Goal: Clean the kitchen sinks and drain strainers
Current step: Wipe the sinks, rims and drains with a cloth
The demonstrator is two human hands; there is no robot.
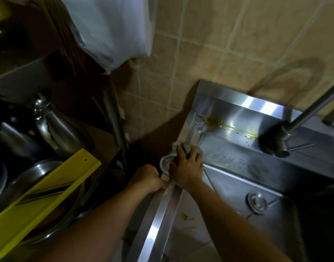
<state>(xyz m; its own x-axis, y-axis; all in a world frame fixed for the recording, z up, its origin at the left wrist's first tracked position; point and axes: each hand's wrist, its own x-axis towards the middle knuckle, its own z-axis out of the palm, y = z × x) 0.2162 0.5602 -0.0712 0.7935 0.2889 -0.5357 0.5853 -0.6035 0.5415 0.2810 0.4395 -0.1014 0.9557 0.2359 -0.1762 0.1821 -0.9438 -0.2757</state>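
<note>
Steel sink, beige tiled wall

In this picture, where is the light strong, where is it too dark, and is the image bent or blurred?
Head view: glare on the sink back ledge and left rim; the left side with the pots lies in deep shadow; the faucet casts a shadow on the tiles; wide-angle bending of tile lines; the whole is slightly soft.

Glossy stainless sink w/ yellow stains, matt tile wall.
</note>
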